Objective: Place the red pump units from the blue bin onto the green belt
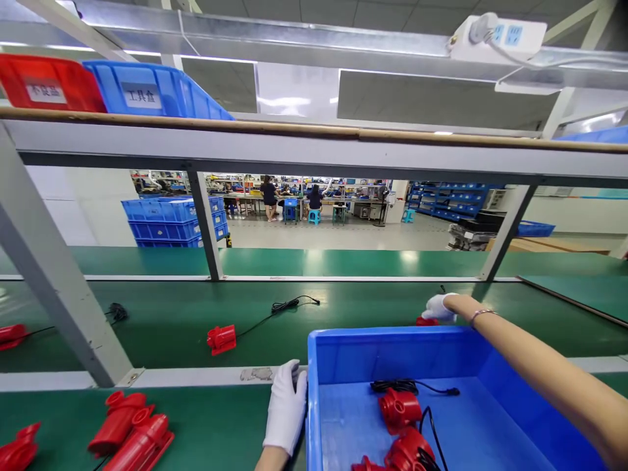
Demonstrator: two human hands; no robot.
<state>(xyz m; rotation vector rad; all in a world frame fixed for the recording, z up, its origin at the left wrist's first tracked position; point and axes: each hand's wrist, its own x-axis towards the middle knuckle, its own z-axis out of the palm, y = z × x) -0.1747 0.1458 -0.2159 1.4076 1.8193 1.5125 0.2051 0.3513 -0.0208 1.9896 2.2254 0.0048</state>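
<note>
My left hand (286, 407), in a white glove, rests against the left wall of a blue bin (314, 399); its fingertips lie near the bin's far left corner, and whether they grip the rim is hard to tell. Beyond the bin's far wall, my right hand (440, 309), also gloved, is on a red part (426, 321) partly hidden by the bin. Several red parts (400, 410) with black cables lie inside the bin. Another red part (222, 339) with a black cable (285, 305) lies on the green surface (171, 327) left of the bin.
More red parts (142, 439) lie at the lower left. Metal posts (203, 226) hold a shelf with a red bin (49, 82) and a blue bin (152, 90) above. A power strip (498, 39) hangs upper right. People work far behind.
</note>
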